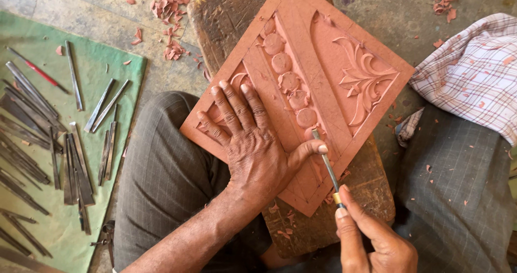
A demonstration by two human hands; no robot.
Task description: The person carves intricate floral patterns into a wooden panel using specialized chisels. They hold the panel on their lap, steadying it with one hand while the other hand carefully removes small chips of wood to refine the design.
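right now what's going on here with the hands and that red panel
A person is carving a reddish wooden panel that lies on a worn wooden block. The left hand presses flat on the panel, thumb against a thin chisel held by the right hand. More chisels lie on a green mat, and chips litter the floor.

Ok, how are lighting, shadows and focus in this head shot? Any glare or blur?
Head view: soft, even daylight; the left hand casts only a faint shadow on the carved panel; no glare, just a dull sheen on the chisel; panel relief and the right hand are sharp; slight softening at the frame edges.
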